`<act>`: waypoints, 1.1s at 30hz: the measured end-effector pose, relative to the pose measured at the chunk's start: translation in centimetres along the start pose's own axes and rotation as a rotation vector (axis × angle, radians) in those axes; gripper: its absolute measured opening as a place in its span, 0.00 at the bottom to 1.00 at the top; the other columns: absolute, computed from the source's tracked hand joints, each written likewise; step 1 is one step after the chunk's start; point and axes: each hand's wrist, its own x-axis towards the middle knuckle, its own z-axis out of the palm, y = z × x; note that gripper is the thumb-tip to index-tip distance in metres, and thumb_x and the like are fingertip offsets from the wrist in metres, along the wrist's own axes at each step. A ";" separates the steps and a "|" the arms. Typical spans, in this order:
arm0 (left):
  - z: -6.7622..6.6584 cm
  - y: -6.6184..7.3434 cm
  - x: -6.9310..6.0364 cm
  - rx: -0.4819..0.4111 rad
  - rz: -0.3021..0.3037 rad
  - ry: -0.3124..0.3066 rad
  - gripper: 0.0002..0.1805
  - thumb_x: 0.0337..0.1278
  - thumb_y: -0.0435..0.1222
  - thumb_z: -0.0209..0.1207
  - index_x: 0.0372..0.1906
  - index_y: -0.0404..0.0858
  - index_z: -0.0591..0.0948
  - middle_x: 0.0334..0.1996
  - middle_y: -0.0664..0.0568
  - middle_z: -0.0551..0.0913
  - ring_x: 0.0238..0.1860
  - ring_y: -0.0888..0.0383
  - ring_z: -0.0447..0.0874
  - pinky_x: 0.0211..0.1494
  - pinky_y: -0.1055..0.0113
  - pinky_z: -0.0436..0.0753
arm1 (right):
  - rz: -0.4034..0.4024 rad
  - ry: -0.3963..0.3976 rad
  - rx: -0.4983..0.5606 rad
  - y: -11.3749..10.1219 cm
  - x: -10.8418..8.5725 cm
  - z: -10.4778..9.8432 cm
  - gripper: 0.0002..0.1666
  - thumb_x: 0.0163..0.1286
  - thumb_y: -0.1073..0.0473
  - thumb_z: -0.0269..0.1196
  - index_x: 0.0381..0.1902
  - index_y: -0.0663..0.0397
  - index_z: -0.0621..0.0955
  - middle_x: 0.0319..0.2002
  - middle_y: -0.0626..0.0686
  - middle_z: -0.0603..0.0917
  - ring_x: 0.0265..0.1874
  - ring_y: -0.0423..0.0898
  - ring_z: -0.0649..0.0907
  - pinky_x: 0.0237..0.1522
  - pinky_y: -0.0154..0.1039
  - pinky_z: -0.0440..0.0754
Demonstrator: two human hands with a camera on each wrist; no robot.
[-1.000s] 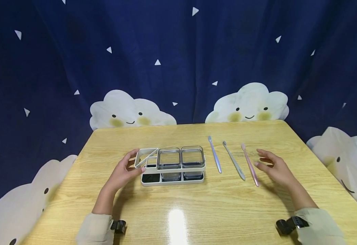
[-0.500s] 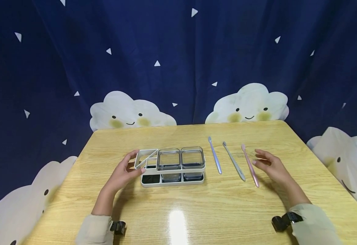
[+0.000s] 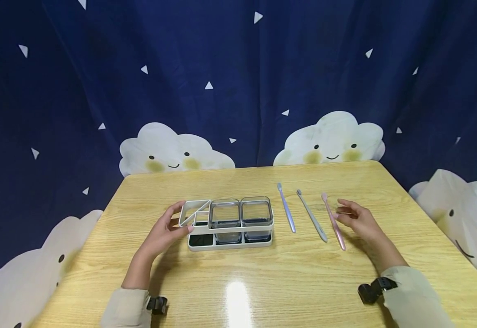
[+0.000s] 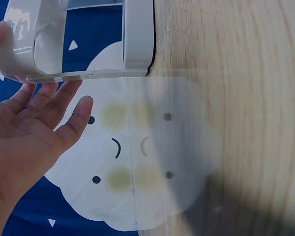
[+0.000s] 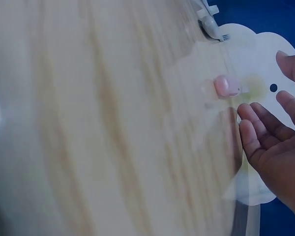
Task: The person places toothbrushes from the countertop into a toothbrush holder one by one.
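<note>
- We see the person's left grip [image 3: 166, 230] holding the left end of the white rack [image 3: 199, 230], with the thumb on its front rail and the fingers round behind
- The rack stands upright on the wooden desk [image 3: 287, 282], left of the three toothbrushes, and carries two clear cups side by side: the left cup [image 3: 228, 238] and the right cup [image 3: 257, 235]; its divided section lies at the held end
- We find the right grip [image 3: 359, 221] released, its fingers loosely bent and holding nothing, just beside the pink toothbrush [image 3: 334, 223]; whether it touches the brush we cannot tell
- Between the rack and the pink one lie the blue toothbrush [image 3: 286, 209], nearer the rack, and the grey toothbrush [image 3: 312, 216], all three apart, heads toward the far edge
- Behind the desk we see a dark blue curtain [image 3: 160, 36] printed with smiling clouds [image 3: 328, 139]
</note>
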 end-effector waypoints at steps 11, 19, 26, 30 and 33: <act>0.0 -0.1 0.1 0.011 -0.012 0.006 0.38 0.51 0.34 0.65 0.67 0.41 0.61 0.64 0.41 0.61 0.54 0.41 0.71 0.46 0.61 0.77 | 0.047 0.022 0.046 0.4 0.7 0.2 0.37 0.65 0.59 0.62 0.67 0.67 0.61 0.53 0.70 0.73 0.42 0.37 0.75 0.40 0.29 0.75; -0.2 -0.1 0.0 0.016 -0.002 0.006 0.39 0.52 0.34 0.65 0.68 0.41 0.60 0.64 0.41 0.60 0.53 0.41 0.72 0.47 0.60 0.76 | 0.053 0.017 0.069 0.7 1.3 0.5 0.36 0.66 0.59 0.60 0.66 0.70 0.61 0.50 0.70 0.74 0.39 0.37 0.76 0.37 0.33 0.77; -0.2 -0.1 0.0 0.016 0.001 0.002 0.39 0.51 0.34 0.65 0.67 0.40 0.60 0.64 0.40 0.60 0.53 0.42 0.72 0.46 0.62 0.76 | 0.059 -0.009 0.124 0.9 1.4 0.5 0.36 0.65 0.63 0.60 0.66 0.72 0.59 0.51 0.72 0.72 0.38 0.34 0.76 0.37 0.35 0.77; -0.1 -0.2 0.1 0.017 -0.006 -0.001 0.39 0.51 0.34 0.65 0.67 0.40 0.61 0.64 0.40 0.60 0.53 0.41 0.72 0.46 0.62 0.77 | 0.069 -0.022 0.090 0.9 1.7 0.4 0.38 0.65 0.60 0.61 0.67 0.71 0.59 0.52 0.71 0.72 0.39 0.37 0.77 0.37 0.36 0.78; -0.1 -0.1 0.1 0.016 -0.015 0.000 0.39 0.51 0.34 0.65 0.67 0.40 0.60 0.64 0.40 0.60 0.54 0.41 0.72 0.46 0.62 0.77 | 0.096 -0.018 0.070 0.8 1.9 0.6 0.39 0.65 0.58 0.62 0.67 0.70 0.59 0.51 0.69 0.73 0.40 0.39 0.76 0.37 0.36 0.77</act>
